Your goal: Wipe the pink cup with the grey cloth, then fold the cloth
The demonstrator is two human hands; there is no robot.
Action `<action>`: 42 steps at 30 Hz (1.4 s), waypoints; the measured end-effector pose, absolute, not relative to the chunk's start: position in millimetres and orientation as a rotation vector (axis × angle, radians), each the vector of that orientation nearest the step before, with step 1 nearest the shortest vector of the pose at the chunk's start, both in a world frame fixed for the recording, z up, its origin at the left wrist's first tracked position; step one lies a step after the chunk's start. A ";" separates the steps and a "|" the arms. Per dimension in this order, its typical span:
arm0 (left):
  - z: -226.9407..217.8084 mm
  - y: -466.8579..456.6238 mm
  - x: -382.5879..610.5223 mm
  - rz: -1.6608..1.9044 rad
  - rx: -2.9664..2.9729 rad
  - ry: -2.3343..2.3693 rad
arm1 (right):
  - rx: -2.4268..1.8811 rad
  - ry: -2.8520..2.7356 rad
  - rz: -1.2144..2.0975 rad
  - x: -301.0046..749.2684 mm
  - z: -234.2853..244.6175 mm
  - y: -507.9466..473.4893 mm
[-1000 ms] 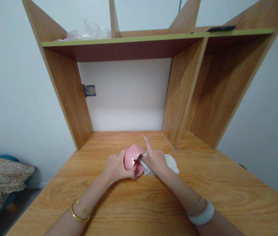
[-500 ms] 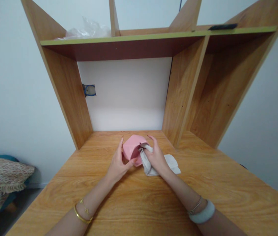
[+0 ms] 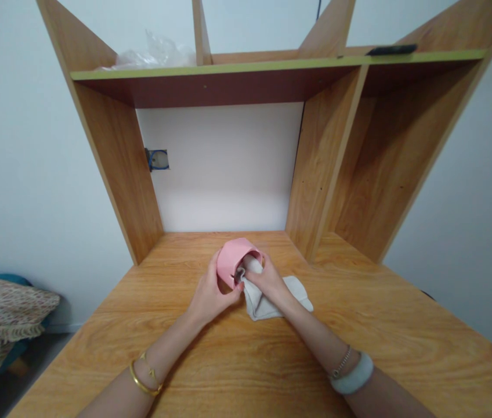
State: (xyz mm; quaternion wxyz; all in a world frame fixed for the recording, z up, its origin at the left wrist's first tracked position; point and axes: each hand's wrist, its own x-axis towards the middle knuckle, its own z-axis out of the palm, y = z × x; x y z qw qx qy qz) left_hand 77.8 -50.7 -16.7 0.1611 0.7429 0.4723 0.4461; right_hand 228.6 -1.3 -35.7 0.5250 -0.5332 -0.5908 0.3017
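Note:
A pink faceted container (image 3: 232, 255), like a small pot or bowl, is tilted on its side with its opening turned toward the right and toward me. My left hand (image 3: 211, 293) grips it from the left, thumb near the lower rim. A light grey cloth (image 3: 260, 302) is bunched partly inside the opening, and the rest trails onto the desk. My right hand (image 3: 270, 280) presses the cloth into the opening; some of its fingers are hidden within the container and cloth.
The wooden desk (image 3: 246, 360) carries a shelf unit (image 3: 211, 68) at its back. A clear plastic bag (image 3: 154, 53) and a dark flat object (image 3: 391, 50) lie on the upper shelf. An uncovered wall socket box (image 3: 158, 159) shows behind. Patterned fabric (image 3: 6, 307) lies at far left.
The pink container has turned slightly in my left hand. My right hand has shifted left and pushed deeper into the opening, drawing the cloth left with it.

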 end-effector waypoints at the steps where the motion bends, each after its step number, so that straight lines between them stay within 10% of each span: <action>1: -15.0 -51.7 77.0 1.253 2.161 1.365 | -1.303 -1.430 0.709 230.2 -35.6 -1.2; 29: 9.4 -61.7 66.2 0.551 2.653 1.702 | -1.807 -2.007 -0.027 231.9 -5.1 -34.8; 42: -10.9 -43.8 65.8 1.193 2.124 1.288 | -1.313 -1.534 0.487 240.6 -20.7 -14.5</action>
